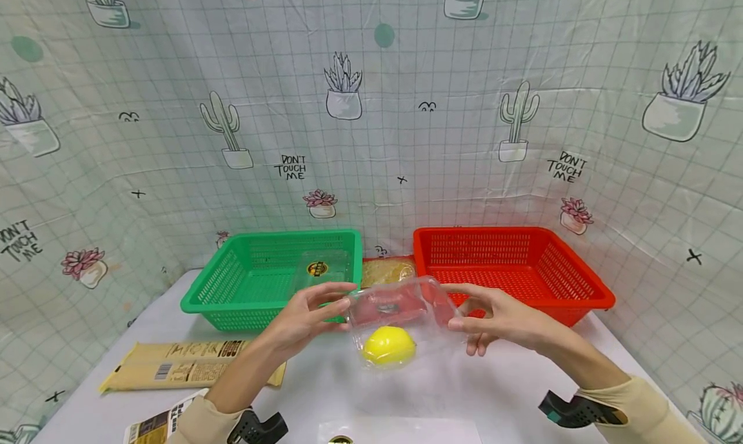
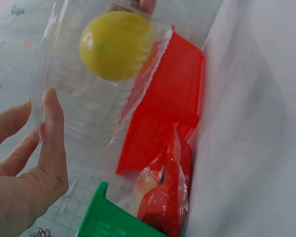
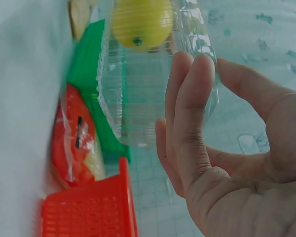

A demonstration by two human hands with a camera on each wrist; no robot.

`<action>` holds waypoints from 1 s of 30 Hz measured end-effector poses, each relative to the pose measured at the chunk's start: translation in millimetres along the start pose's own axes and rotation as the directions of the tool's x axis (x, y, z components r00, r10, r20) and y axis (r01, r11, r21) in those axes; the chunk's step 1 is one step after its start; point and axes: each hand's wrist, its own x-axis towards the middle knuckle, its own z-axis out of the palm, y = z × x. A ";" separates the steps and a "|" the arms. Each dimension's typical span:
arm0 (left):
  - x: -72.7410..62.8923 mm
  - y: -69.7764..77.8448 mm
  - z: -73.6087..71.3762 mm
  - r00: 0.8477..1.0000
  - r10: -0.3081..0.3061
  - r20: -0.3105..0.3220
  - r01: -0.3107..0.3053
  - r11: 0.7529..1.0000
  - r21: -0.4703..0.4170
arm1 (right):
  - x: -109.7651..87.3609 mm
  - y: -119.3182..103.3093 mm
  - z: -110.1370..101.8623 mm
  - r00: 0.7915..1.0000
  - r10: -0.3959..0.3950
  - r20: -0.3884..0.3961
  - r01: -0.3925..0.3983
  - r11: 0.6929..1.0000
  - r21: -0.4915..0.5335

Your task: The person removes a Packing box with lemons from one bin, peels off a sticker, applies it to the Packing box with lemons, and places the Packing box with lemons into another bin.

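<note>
A clear plastic clamshell box (image 1: 387, 307) is held up between the two hands, tilted above the table. A yellow lemon (image 1: 389, 345) lies inside it near the lower side; both wrist views show the lemon (image 2: 117, 45) through the clear wall. At the box's left end, my left hand (image 1: 304, 315) pinches the rim between thumb and fingers. My right hand (image 1: 502, 315) pinches the opposite end, with the thumb on one side of the wall and fingers (image 3: 192, 98) on the other. Whether the lid is fastened I cannot tell.
Behind stand a green basket (image 1: 273, 318) holding another clear box (image 1: 336, 266) with a round label, and a red basket (image 1: 571, 295). A red-edged bag (image 1: 387, 271) sits between them. At left lie a beige package (image 1: 186, 370) and a printed packet (image 1: 157, 428).
</note>
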 end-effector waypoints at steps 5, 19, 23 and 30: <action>-1.7 -7.8 -3.7 0.998 -0.038 -0.041 0.039 0.999 0.012 | 0.0 7.7 11.4 0.998 0.004 0.056 -0.006 0.999 0.047; -1.3 -37.1 -9.0 0.997 -0.026 -0.076 0.034 0.993 0.110 | 5.8 38.5 35.4 0.994 0.008 0.105 -0.027 0.982 0.185; -3.9 -43.5 -11.2 0.995 -0.045 -0.085 0.059 0.984 0.170 | 7.5 45.6 40.0 0.995 0.007 0.099 -0.026 0.981 0.190; -7.1 -51.0 -14.3 0.994 -0.060 -0.091 0.081 0.968 0.237 | 12.6 55.8 47.3 0.996 0.006 0.086 -0.023 0.980 0.197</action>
